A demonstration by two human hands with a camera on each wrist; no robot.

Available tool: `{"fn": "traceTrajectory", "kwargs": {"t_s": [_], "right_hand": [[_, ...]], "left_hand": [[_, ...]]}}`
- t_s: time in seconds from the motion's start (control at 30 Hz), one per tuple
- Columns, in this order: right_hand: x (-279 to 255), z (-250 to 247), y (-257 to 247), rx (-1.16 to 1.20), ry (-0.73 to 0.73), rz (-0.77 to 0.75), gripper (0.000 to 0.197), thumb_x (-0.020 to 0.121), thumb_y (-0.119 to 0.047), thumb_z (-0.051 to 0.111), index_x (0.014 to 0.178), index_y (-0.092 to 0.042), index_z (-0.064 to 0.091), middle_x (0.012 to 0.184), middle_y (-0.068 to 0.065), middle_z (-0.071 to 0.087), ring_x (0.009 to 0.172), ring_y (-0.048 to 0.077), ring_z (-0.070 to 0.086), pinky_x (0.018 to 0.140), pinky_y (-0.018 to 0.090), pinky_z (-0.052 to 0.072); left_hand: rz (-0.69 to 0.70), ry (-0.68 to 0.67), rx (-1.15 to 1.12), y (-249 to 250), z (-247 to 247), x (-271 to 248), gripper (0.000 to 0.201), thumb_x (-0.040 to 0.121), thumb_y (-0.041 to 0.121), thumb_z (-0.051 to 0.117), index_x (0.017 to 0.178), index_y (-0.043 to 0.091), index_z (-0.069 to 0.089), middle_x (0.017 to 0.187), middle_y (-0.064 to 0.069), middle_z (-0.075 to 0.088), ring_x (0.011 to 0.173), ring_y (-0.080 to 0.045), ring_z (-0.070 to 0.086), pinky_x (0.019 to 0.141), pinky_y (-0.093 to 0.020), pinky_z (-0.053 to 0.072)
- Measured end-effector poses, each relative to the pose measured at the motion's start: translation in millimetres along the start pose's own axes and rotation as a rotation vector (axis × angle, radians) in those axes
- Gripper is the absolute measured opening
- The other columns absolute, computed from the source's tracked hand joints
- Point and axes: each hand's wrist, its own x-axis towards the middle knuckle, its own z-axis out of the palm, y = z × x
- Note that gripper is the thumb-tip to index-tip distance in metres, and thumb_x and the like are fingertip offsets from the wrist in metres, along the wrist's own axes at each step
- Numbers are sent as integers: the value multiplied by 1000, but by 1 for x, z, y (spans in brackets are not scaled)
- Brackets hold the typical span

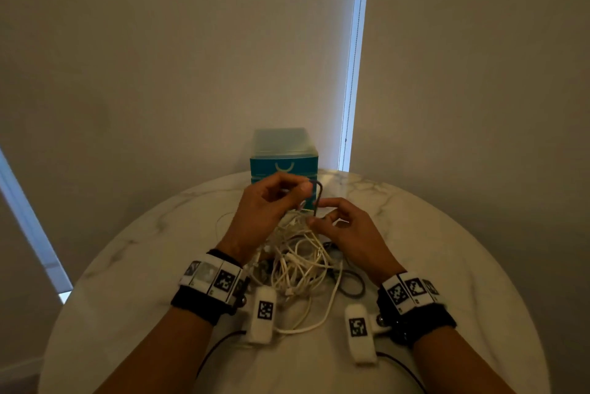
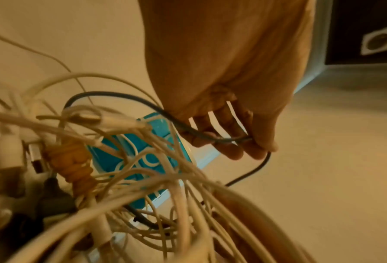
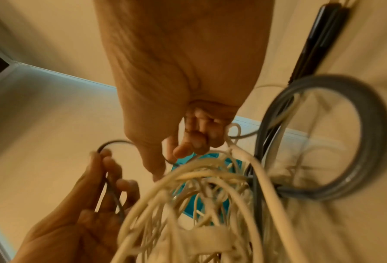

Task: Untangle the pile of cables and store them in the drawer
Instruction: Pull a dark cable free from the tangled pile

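We have both hands raised over the cable pile [image 1: 297, 262], which sits on the worktop [image 1: 431, 234] just in front of the teal drawer unit [image 1: 283, 160]. Drawers look closed; nothing stored yet, as far as we can tell.

Left hand [image 1: 268, 202] pinches a thin dark cable [image 1: 319, 199], holding a loop of it above the pile. Right hand [image 1: 343, 227] has fingers curled at the same cable lower down, just beside the left; the right wrist view suggests it grips the strand, though blur makes that less than certain. The hands are close together, not touching.

Risks from here:
- The dark cable runs back into the white strands. If we pull hard, we likely cinch a knot instead of freeing it.
- Pulling up could lift the whole pile and drag it toward the worktop edge nearest us.
- Connectors inside the pile can snag on loops; yanking may strain them.
- A thicker grey coil [image 1: 351, 286] on the pile's right side may be crossed with it too.
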Motion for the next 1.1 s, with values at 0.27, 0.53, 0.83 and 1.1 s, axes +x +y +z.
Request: {"fn": "traceTrajectory", "kwargs": {"t_s": [0.27, 0.53, 0.83, 1.1], "right_hand": [[3, -10, -12, -9, 275, -136, 17, 95, -34, 79, 105, -21, 83, 88, -6, 81, 78, 12, 76, 69, 22, 57], [1, 1, -41, 179, 273, -305, 20, 94, -16, 77, 113, -18, 83, 109, -8, 82, 105, 8, 76, 86, 22, 60], [-9, 12, -53, 213, -64, -318, 32, 95, -23, 70, 126, -20, 76, 117, 0, 81, 117, 17, 74, 103, 32, 58], [6, 15, -15, -144, -36, -197, 19, 103, -31, 69, 122, -30, 73, 115, -13, 77, 115, 5, 69, 102, 43, 59]], "left_hand": [[-12, -168, 349, -13, -15, -3, 17, 95, 40, 78, 111, 33, 77, 94, 5, 79, 87, -14, 74, 83, -29, 58], [-28, -79, 423, -15, -26, -5, 23, 95, 52, 73, 108, 34, 78, 89, -3, 77, 83, -21, 72, 78, -35, 57], [-5, -162, 378, -2, -8, -11, 8, 97, 42, 74, 102, 39, 80, 93, 23, 78, 90, 4, 72, 76, -12, 50], [40, 183, 325, -9, -18, -5, 20, 95, 43, 76, 85, 27, 85, 88, 13, 80, 81, 2, 72, 70, -12, 50]]}}
